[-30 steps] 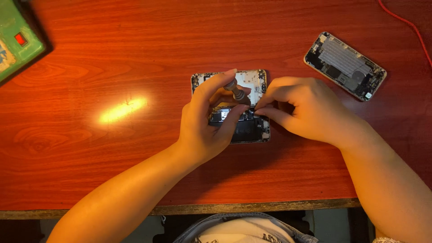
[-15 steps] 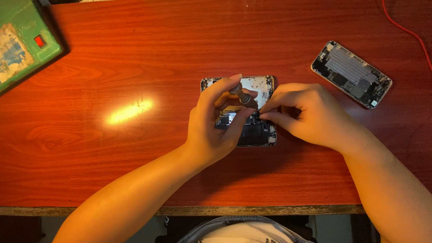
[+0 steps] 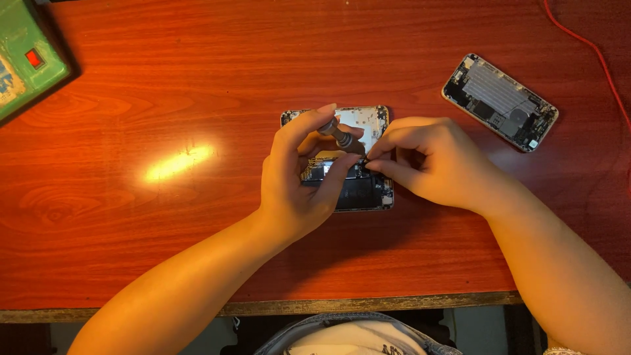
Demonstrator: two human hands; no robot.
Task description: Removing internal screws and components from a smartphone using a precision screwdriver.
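- Closest in, right at the near edge of the counter (image 3: 131, 85), both forearms come up over the reddish wood, with a bit of grey clothing showing just below the edge.
- The left hand (image 3: 299, 181) sits around the middle of the counter, fingers curled in and pinched on a small grey screwdriver (image 3: 343, 138). Thumb on one side, index finger arched over the top, so it's clamped on the tool's handle.
- The screwdriver is tilted, its tip pointing down to where the two hands meet.
- The right hand (image 3: 437, 164) is just beside the left one, thumb and index fingertip pressed together at the screwdriver's tip. It looks pinched on something tiny, but I can't tell what, too small to make out.
- Under both hands lies the opened phone (image 3: 358, 190), flat on the counter with its insides up. The dark lower part and the pale upper part peek out between the fingers.
- Further back toward the right edge there's a second opened phone (image 3: 501, 102), lying at an angle, well apart from the hands.
- A thin red cable (image 3: 595, 59) runs along the far right corner.
- In the far left corner sits a green box (image 3: 23, 62) with a small red switch on it.
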